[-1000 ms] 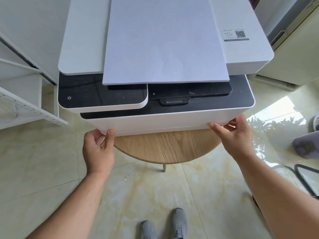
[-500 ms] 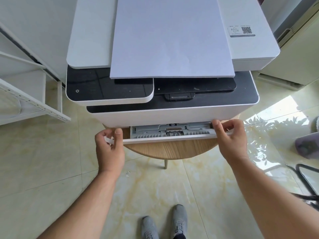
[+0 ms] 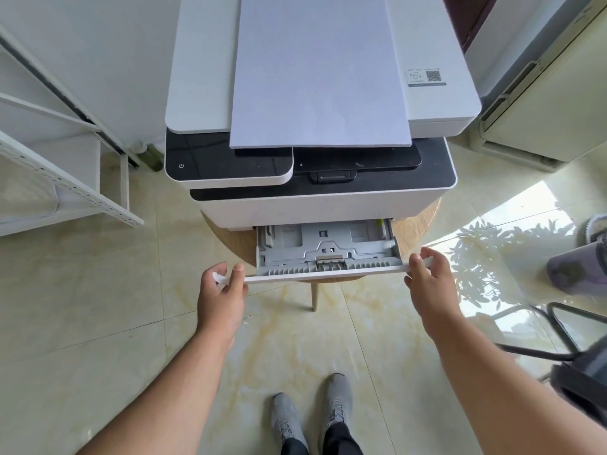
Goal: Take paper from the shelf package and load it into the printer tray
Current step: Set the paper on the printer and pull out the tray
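I see my left hand (image 3: 220, 295) gripping the left end of the tray (image 3: 323, 249) front and my right hand (image 3: 428, 281) gripping its right end. The tray sticks partly out of the printer (image 3: 323, 210) toward me, no sheets in it. The paper (image 3: 320, 73) lies flat on the printer's lid. The printer stands on a round wooden table (image 3: 415, 224).

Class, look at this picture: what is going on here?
A person grips the front panel of the printer's paper tray with the left hand and right hand. The tray is partly out and holds no paper. A paper stack lies on top of the printer, not yet loaded.
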`<state>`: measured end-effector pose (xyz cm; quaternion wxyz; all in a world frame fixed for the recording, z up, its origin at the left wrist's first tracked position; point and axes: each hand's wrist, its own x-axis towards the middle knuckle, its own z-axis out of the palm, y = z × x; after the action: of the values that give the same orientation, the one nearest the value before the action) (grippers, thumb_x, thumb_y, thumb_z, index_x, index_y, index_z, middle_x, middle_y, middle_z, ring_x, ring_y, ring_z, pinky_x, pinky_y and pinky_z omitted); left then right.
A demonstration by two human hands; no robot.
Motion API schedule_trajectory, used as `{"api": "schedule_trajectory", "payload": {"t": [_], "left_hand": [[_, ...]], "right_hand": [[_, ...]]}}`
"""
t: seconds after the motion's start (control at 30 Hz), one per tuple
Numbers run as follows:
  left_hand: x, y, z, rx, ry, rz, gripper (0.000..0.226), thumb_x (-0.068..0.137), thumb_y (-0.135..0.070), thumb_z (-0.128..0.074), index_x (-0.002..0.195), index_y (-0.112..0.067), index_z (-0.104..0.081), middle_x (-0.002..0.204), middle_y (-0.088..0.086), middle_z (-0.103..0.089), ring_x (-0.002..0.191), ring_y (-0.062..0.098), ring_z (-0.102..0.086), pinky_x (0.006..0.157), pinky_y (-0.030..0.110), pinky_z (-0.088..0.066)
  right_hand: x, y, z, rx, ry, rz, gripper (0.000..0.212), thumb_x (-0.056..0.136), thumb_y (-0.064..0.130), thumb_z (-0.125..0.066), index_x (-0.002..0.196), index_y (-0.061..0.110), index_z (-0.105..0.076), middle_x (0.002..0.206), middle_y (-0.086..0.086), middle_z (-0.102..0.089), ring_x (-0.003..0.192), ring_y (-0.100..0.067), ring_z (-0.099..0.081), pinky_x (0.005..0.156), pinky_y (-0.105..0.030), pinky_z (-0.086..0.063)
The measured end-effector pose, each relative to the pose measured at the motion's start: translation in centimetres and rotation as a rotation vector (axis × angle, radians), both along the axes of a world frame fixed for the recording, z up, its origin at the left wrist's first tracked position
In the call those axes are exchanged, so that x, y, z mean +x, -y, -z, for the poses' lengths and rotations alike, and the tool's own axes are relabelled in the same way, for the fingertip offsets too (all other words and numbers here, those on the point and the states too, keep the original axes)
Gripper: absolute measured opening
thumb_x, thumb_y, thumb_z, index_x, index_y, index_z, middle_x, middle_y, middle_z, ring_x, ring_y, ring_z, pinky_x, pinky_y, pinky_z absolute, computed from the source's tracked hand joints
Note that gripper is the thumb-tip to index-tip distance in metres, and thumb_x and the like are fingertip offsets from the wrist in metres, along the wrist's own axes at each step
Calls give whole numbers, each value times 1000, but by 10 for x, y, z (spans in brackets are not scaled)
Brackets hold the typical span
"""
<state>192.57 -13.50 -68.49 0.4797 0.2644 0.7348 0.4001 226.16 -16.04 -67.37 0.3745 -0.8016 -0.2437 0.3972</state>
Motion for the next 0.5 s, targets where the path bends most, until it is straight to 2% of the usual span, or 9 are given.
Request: {"api": "schedule_trajectory", "payload": {"t": [0.07,0.17,0.27,0.33,0.4,0.5], "left_hand": [[1,13,-2,-14,37,-7,31,100,-33,-64,126,-20,-53,112,-13,-55,89,-2,-64,79,27,-51],[-3,34,-2,-35,82,-22,36,99,-31,-65,131,-22,-52,118,-4,-56,86,-2,-66,90,31,-49],[-6,55,-1,-78,93,-26,41,99,-29,-66,135,-19,-51,124,3,-57,83,-4,-67,96,33,-49],[-6,69,-2,-97,102,-27,43,99,-27,-66,138,-15,-50,127,5,-57,88,-1,-65,95,32,-49],[-5,80,-4,-105,104,-26,45,99,-26,-66,139,-14,-49,125,4,-57,90,-1,-64,93,30,-48],[-6,92,-4,-121,102,-22,44,99,-28,-66,138,-16,-49,112,-7,-59,92,4,-66,90,28,-47]], "right_hand": [[-3,13,-7,-11,-41,27,41,100,42,-54,137,27,-53,121,-2,-63,102,-25,-71,95,-43,-57],[-8,34,-11,-17,-72,60,41,103,32,-55,143,21,-53,123,-5,-64,96,-22,-73,84,-34,-54],[-11,55,-13,-34,-115,88,34,103,29,-56,136,18,-56,125,-3,-62,93,-15,-73,95,-38,-55],[-12,67,-16,-42,-136,95,34,104,25,-56,136,15,-56,115,3,-63,92,-13,-71,106,-44,-53],[-12,76,-17,-48,-150,103,39,104,24,-56,142,14,-54,104,8,-61,91,-11,-70,110,-46,-51],[-12,87,-18,-56,-158,120,38,105,23,-56,142,13,-54,100,7,-61,91,-10,-70,110,-46,-51]]}}
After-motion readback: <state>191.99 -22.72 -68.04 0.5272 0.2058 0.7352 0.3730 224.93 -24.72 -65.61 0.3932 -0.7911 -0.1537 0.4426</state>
